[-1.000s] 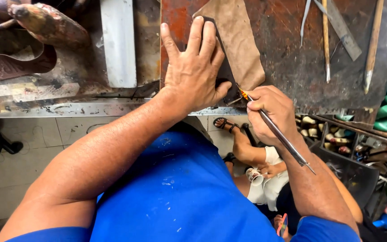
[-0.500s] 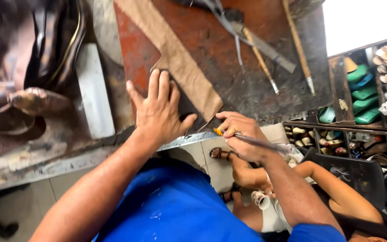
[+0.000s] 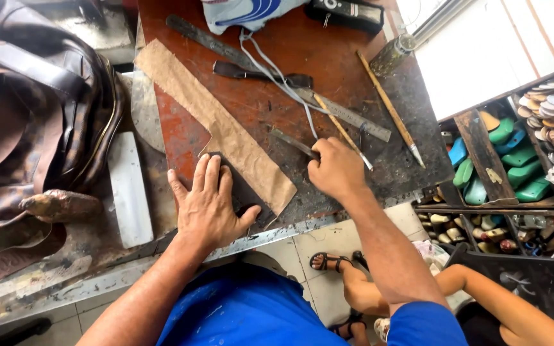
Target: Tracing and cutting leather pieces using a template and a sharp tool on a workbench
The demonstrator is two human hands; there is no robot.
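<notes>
My left hand (image 3: 208, 206) lies flat, fingers spread, on a dark piece of leather (image 3: 243, 191) near the front edge of the rust-red workbench (image 3: 270, 57). A long strip of brown paper (image 3: 216, 122) runs diagonally across the bench and overlaps the leather. To the right, my right hand (image 3: 336, 170) rests on the bench with its fingers closed round a thin dark metal blade (image 3: 293, 142) that sticks out to the upper left. A thin wooden stick (image 3: 336, 123) passes close by the knuckles.
A steel ruler (image 3: 354, 118), a long wooden-handled tool (image 3: 394, 115), a file (image 3: 203, 37) and a white cord (image 3: 270, 67) lie on the bench. At the left are a brown bag (image 3: 33, 115) and a white block (image 3: 129, 191). Shelves of shoe lasts (image 3: 504, 160) stand right. Another person's sandalled foot (image 3: 329, 261) is below.
My right hand has left the bench's front edge and moved up onto the bench among the tools. My left hand still presses the leather. The view has tilted further over the bench.
</notes>
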